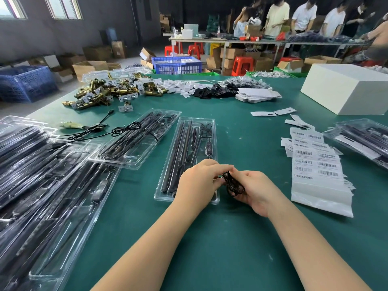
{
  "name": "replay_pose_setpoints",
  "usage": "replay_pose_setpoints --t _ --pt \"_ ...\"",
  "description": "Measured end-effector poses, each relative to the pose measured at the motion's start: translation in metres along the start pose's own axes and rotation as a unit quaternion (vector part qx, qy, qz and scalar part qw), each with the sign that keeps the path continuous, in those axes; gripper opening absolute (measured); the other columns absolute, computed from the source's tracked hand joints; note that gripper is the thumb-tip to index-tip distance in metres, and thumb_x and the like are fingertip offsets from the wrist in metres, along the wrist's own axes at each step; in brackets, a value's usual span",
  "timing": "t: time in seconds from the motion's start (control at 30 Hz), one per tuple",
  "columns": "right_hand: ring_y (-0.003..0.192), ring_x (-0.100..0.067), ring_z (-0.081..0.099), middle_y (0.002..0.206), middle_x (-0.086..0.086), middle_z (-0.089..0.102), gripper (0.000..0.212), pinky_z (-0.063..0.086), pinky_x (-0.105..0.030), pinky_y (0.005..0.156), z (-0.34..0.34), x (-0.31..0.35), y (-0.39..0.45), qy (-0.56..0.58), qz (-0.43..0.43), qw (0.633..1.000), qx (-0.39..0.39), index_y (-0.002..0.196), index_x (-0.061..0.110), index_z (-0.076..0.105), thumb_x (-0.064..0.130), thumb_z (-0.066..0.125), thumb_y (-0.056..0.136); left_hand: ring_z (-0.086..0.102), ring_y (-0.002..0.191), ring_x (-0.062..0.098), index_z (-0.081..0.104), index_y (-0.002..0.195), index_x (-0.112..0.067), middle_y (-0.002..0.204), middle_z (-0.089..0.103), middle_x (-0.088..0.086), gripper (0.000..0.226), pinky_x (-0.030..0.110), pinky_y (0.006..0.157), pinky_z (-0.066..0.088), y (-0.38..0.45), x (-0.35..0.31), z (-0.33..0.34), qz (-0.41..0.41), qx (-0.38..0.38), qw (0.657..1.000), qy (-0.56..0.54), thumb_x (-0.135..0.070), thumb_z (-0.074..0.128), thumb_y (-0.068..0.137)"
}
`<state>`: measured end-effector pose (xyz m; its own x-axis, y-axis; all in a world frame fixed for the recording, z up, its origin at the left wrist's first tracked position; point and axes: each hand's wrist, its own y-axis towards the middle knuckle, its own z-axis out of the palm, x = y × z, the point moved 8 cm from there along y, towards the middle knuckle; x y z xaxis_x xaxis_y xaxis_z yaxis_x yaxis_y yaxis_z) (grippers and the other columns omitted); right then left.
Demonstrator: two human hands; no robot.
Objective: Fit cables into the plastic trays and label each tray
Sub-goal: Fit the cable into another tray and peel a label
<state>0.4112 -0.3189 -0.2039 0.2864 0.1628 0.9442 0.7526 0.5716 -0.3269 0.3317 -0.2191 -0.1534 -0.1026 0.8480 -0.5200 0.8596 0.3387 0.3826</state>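
Note:
A clear plastic tray (168,164) lies lengthwise on the green table, with black strips along its left side and a small button controller (209,148) near its right side. Over the tray's near right corner, my left hand (197,181) and my right hand (256,190) both pinch a coiled black cable (233,184). A second tray (144,143) with a loose black cable draped over it lies to the left. Sheets of barcode labels (315,160) lie to the right.
Filled trays (42,175) are stacked at the left, and more sit at the right edge (365,139). Brass lock parts (105,93), white tags, black pieces and a white box (346,87) crowd the far table. Several people work at a distant bench.

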Motion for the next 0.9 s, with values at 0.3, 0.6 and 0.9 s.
replay_pose_setpoints --t 0.3,0.6,0.9 --pt "0.038 -0.014 0.043 0.048 0.000 0.050 0.027 0.029 -0.021 0.036 -0.001 -0.002 0.001 -0.091 0.028 0.995 -0.023 0.078 0.012 0.056 0.024 0.044 0.099 0.059 0.090 0.015 0.070 0.114 -0.039 0.102 0.063 -0.008 0.038 0.037 0.076 0.051 0.000 -0.003 0.003 0.034 0.019 0.999 -0.022 -0.012 0.068 0.086" --pt "0.037 -0.010 0.029 0.053 0.000 0.043 0.026 0.017 -0.016 0.034 0.001 -0.008 0.001 -0.043 0.067 0.996 0.032 0.076 0.014 0.046 0.022 0.041 0.101 0.059 0.097 0.020 0.067 0.121 -0.032 0.106 0.061 0.001 0.034 0.038 0.085 0.048 0.006 -0.001 0.012 0.042 0.056 0.997 -0.014 -0.017 0.064 0.091" --pt "0.050 -0.019 0.063 0.067 -0.004 0.068 0.024 0.055 -0.030 0.051 -0.007 0.016 -0.006 -0.280 -0.110 0.953 -0.042 0.073 0.027 0.067 0.020 0.053 0.091 0.058 0.087 0.018 0.077 0.095 -0.020 0.087 0.065 0.003 0.012 0.033 0.080 0.045 0.013 0.012 0.006 -0.013 0.011 0.994 -0.112 -0.022 0.074 0.083"
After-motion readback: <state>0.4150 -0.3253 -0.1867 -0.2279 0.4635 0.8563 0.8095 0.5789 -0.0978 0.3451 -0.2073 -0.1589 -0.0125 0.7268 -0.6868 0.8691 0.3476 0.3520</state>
